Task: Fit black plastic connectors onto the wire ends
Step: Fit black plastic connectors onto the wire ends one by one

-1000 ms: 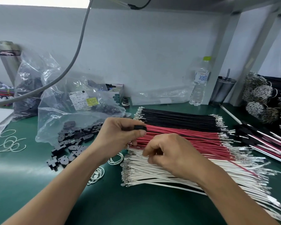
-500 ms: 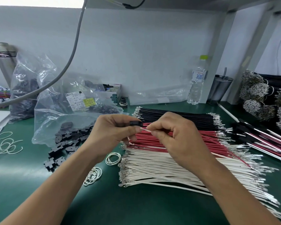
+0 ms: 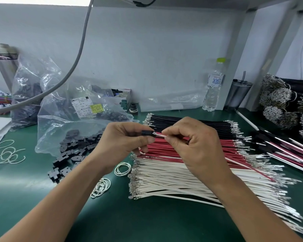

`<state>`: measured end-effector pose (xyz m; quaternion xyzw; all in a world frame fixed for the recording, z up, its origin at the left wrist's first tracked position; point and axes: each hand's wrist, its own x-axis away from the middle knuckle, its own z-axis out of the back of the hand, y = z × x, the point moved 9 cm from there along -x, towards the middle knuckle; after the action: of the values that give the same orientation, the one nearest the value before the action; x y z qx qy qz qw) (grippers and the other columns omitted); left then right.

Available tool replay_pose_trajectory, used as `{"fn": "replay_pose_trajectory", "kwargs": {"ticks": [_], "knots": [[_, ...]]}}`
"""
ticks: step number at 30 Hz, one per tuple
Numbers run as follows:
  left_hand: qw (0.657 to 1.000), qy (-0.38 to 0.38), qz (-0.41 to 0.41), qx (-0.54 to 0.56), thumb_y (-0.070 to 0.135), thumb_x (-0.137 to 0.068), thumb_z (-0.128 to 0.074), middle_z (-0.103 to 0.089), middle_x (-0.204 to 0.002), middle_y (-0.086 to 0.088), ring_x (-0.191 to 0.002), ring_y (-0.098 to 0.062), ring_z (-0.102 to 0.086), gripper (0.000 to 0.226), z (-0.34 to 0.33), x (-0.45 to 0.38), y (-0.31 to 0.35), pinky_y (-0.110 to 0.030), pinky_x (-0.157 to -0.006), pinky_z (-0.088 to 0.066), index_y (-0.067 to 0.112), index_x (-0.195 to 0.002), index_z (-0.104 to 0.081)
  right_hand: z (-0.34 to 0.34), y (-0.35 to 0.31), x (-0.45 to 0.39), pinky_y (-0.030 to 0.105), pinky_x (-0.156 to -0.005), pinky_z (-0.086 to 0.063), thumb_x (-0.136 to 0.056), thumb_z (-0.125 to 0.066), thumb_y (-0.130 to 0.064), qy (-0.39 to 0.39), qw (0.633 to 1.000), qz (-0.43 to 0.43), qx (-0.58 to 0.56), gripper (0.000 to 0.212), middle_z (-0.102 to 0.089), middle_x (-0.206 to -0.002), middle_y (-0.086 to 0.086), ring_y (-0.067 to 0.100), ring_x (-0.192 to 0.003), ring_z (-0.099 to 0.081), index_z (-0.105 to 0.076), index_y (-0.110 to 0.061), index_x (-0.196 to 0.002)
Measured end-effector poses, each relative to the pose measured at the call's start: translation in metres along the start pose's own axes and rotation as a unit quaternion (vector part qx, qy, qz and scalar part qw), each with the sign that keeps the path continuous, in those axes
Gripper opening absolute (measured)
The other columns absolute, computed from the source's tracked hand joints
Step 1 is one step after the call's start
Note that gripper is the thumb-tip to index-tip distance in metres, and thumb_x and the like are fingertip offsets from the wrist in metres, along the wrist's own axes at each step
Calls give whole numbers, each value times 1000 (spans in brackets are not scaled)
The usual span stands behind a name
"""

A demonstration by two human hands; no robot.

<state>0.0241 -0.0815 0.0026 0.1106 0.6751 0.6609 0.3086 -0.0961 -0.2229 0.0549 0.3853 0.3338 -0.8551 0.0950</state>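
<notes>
2 hands meet at frame centre. Left hand [image 3: 124, 145] pinches a small black connector [image 3: 147, 133] between thumb and forefinger; right hand [image 3: 192, 147] pinches a white wire [image 3: 160, 135] just behind its metal terminal, tip touching or just entering the connector's open face (cannot tell how deep it sits).

Progress: judged early. At right edge of frame lies a small group of finished leads [image 3: 283, 149], black housings on red and white wires. Against that, 3 large stacks lie unfitted right of centre: black wires [image 3: 191, 124] farthest back, red wires [image 3: 164, 151] in the middle, white wires [image 3: 182, 180] nearest the camera, all with bare crimped terminals. Most of the work is left.

Supply: loose connectors [image 3: 72, 154] spill from a clear bag [image 3: 59, 126] at centre left of frame, on the green mat [image 3: 129, 220].

Connector look: matte black, blocky, small enough that fingertips hide most of it. Slots not resolvable.
</notes>
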Motion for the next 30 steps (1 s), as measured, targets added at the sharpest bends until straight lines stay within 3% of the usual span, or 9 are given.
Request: {"fn": "replay_pose_trajectory", "kwargs": {"ticks": [9, 15, 21, 25, 30], "knots": [[1000, -9, -2, -6, 17, -67, -86, -76, -73, -13, -58, -18, -67, 31, -2, 2, 1, -23, -56, -55, 10, -97, -83, -3, 6, 1, 36, -69, -56, -83, -80, -9, -11, 999, -23, -25, 15, -69, -83, -12, 11, -80, -68, -79, -21, -92], [1000, -15, -5, -23, 10, -70, -83, -77, -74, -11, -59, -16, -67, 29, -6, 3, 2, -20, -57, -55, 6, -98, -82, -5, 9, 1, 30, -71, -54, -82, -81, -8, -6, 999, -39, -35, 15, -69, -81, -12, 10, -80, -67, -79, -21, -90], [994, -35, -19, -102, 22, -69, -84, -75, -68, -8, -57, -12, -65, 22, -10, 6, 7, -18, -56, -51, 17, -91, -84, -12, -16, 5, 36, -67, -54, -89, -73, -2, -35, 989, 97, 108, 10, -69, -86, -2, 14, -78, -64, -76, -10, -93], [996, -47, -12, -76, 25, -72, -84, -74, -69, -13, -57, -17, -64, 23, -9, 7, 8, -22, -53, -51, 17, -93, -84, -5, -8, 4, 30, -71, -54, -88, -73, -2, -11, 997, 59, 38, 9, -69, -86, -4, 8, -80, -65, -77, -11, -90], [992, -51, -1, -112, 32, -70, -84, -74, -67, -12, -53, -16, -63, 21, -13, 7, 6, -23, -51, -50, 23, -89, -84, -13, -1, 7, 33, -68, -54, -91, -73, -15, -44, 995, 34, 81, 8, -65, -88, -9, 7, -78, -61, -76, -16, -98]]}}
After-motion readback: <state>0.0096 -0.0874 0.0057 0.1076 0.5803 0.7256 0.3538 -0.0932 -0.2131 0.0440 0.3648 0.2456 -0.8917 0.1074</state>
